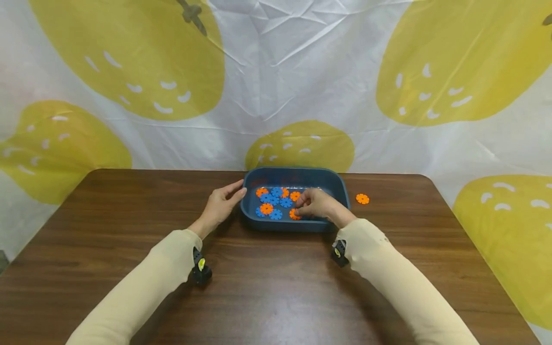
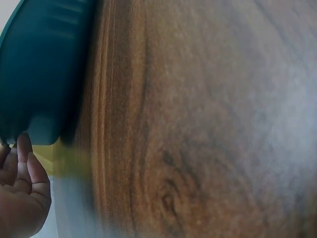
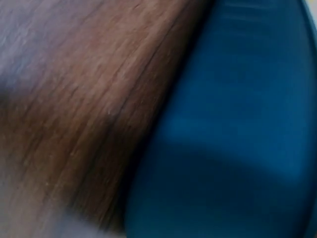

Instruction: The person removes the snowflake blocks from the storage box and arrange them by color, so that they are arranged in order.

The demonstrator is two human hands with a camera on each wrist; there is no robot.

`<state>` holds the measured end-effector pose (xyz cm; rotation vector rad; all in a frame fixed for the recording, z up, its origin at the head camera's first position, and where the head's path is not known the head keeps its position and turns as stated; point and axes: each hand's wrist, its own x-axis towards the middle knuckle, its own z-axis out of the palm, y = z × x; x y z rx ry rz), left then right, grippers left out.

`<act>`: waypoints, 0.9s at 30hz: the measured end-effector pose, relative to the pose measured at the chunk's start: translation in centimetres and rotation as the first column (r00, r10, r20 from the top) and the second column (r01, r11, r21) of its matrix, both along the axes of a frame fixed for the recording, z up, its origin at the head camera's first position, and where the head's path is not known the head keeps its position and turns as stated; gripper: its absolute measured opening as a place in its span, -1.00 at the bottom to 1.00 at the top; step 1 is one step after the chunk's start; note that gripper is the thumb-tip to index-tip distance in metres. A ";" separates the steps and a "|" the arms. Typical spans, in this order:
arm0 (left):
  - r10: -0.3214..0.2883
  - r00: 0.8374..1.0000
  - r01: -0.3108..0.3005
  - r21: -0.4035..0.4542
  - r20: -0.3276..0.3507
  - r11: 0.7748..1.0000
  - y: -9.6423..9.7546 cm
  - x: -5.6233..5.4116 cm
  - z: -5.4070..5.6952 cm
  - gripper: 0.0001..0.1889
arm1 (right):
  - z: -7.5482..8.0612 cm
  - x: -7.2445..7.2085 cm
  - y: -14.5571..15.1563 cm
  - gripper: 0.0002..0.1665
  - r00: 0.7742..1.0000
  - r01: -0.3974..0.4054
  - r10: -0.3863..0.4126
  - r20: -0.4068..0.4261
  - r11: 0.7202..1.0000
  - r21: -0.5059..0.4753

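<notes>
A dark blue-grey plastic bin (image 1: 297, 225) stands at the back of the table, with several blue and orange notched discs inside, mostly in its left half. My left hand (image 1: 219, 206) rests its fingertips and thumb against the bin's left end, fingers fairly straight; the left wrist view also has this hand (image 2: 22, 198) at the bin wall (image 2: 39, 74). Reaching over the near rim, my right hand (image 1: 321, 205) has its thumb and bent fingers at an orange disc (image 1: 295, 214) and appears to pinch its edge. The right wrist view shows only the bin's outer wall (image 3: 233, 124) and wood, no hand.
One orange disc (image 1: 362, 199) lies on the brown wooden table (image 1: 276, 282), to the right of the bin. Directly behind the table hangs a white cloth (image 1: 297, 86) with large yellow fruit prints.
</notes>
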<state>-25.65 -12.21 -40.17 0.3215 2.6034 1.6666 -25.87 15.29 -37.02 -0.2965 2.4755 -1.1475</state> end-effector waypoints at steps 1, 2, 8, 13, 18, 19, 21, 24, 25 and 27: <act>0.001 1.000 -0.001 0.000 0.001 1.000 0.0 0.0 0.0 -0.49 | -0.1 -0.1 -0.1 -0.76 1.000 -0.008 0.008 0.001 1.000 0.009; 0.001 1.000 -0.001 0.001 0.000 1.000 0.0 0.0 0.0 -0.49 | -0.2 -0.1 -0.1 -0.75 1.000 -0.016 0.016 -0.003 1.000 0.022; 0.004 1.000 -0.004 0.013 -0.009 1.000 0.1 -0.1 -0.3 -0.50 | -0.6 -0.3 -0.3 -0.69 0.998 -0.055 0.058 -0.031 0.996 0.069; 0.004 1.000 -0.004 0.020 -0.013 1.000 0.0 -0.2 -0.2 -0.50 | -0.7 -0.4 -0.3 -0.70 0.990 -0.096 0.108 -0.096 0.989 0.115; 0.003 1.000 -0.003 0.032 -0.014 0.999 0.0 -0.1 -0.1 -0.50 | -0.7 -0.3 -0.5 -0.70 0.978 -0.103 0.132 -0.161 0.979 0.175; 0.001 1.000 -0.001 0.036 -0.013 0.999 0.0 -0.1 0.0 -0.50 | -0.6 -0.3 -0.5 -0.69 0.977 -0.100 0.132 -0.169 0.978 0.184; 0.000 1.000 0.001 0.047 -0.008 0.999 0.1 0.1 0.3 -0.51 | -0.6 -0.2 -0.6 -0.70 0.975 -0.097 0.132 -0.176 0.976 0.196; -0.004 1.000 0.004 0.052 -0.002 0.999 0.3 0.9 1.5 -0.52 | -0.5 -0.2 -0.7 -0.71 0.975 -0.093 0.131 -0.178 0.974 0.206; -0.006 1.000 0.006 0.051 0.001 0.999 0.4 1.3 1.9 -0.52 | -0.4 -0.2 -0.7 -0.71 0.976 -0.088 0.126 -0.175 0.974 0.209; -0.007 1.000 0.007 0.041 0.004 0.999 0.5 1.9 2.8 -0.53 | -0.4 -0.1 -0.8 -0.71 0.979 -0.083 0.121 -0.165 0.972 0.218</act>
